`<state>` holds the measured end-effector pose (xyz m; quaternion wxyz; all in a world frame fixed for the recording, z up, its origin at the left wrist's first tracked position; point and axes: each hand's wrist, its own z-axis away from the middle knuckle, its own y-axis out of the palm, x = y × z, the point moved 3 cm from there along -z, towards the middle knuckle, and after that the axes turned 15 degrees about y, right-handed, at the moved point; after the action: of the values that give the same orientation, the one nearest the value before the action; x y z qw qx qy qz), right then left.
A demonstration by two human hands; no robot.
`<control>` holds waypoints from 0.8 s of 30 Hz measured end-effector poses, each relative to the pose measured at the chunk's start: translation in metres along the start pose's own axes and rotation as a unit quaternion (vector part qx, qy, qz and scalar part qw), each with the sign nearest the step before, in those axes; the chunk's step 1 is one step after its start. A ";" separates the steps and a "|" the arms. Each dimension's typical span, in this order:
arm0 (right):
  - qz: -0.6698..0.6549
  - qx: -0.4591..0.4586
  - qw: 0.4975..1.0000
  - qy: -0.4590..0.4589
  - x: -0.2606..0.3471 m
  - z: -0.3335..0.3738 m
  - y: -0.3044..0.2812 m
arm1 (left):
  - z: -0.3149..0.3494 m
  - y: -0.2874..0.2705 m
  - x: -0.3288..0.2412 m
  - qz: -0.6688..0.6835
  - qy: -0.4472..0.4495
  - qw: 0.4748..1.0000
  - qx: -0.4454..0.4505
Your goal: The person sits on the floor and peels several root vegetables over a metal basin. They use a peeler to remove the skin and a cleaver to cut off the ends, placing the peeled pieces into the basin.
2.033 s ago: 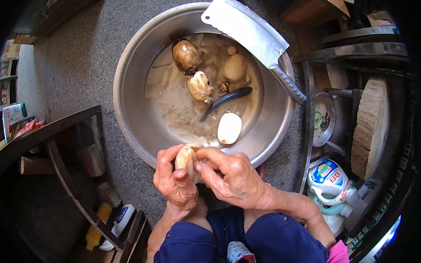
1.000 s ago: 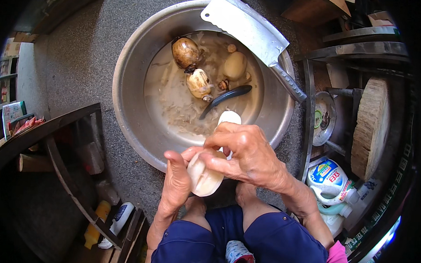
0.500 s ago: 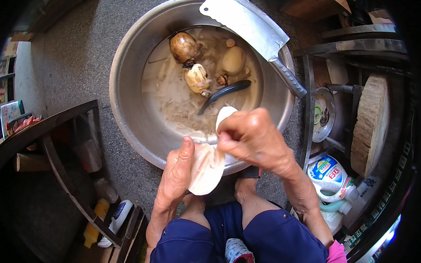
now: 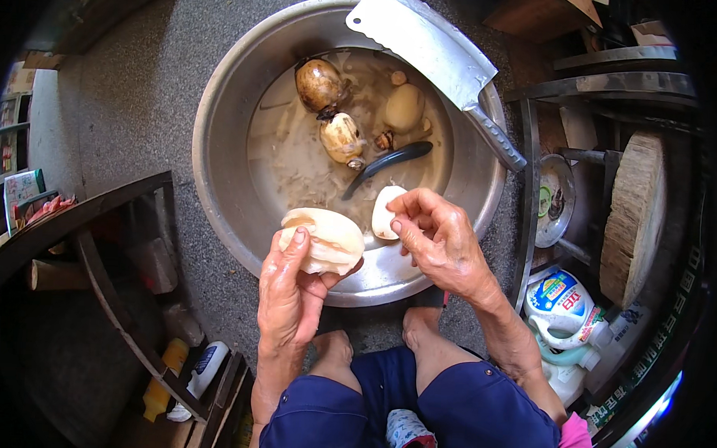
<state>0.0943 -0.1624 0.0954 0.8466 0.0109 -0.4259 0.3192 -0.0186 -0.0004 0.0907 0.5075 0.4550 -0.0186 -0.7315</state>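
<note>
My left hand [image 4: 289, 300] grips a pale, peeled lotus root piece [image 4: 334, 245] with grooves along its upper side, held over the basin's near rim. Just right of it, my right hand [image 4: 445, 239] pinches a smooth white oval piece [image 4: 384, 211] between thumb and fingers; its exact kind I cannot tell. The two pieces are apart. Beyond my hands, a wide metal basin [image 4: 225, 211] holds cloudy water with pale scraps. In it lie a brown-skinned lotus root [image 4: 318, 84], a partly peeled one [image 4: 342, 138], a pale one [image 4: 404, 107] and a dark curved object [image 4: 388, 163].
A cleaver [image 4: 428, 49] rests across the basin's far right rim, its handle pointing right. To the right stand a metal rack [image 4: 527, 190], a round wooden chopping block [image 4: 633, 222] and detergent bottles [image 4: 561, 302]. A dark wooden frame [image 4: 107, 286] with bottles is at left.
My left hand has raised and turned the lotus root piece, bringing it up and left over the rim. My right hand has drawn away from it, still pinching the white oval piece.
</note>
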 end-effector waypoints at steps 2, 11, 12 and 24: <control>-0.006 0.037 0.999 0.000 -0.001 0.000 0.001 | 0.000 -0.001 -0.001 -0.003 0.004 1.000 0.008; -0.003 0.110 0.994 0.018 0.007 0.010 0.013 | 0.004 0.010 -0.008 -0.042 0.048 0.998 0.026; -0.002 0.106 0.994 0.024 0.005 0.010 0.013 | 0.005 0.011 -0.008 -0.056 0.059 0.996 0.033; 0.017 0.127 0.989 0.070 0.004 0.011 0.012 | 0.011 0.019 -0.018 -0.233 0.170 0.954 0.083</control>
<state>0.0817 -0.1539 0.1023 0.8603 0.0891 -0.3220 0.3850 -0.0111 -0.0006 0.1182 0.2792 0.6049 0.1144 -0.7369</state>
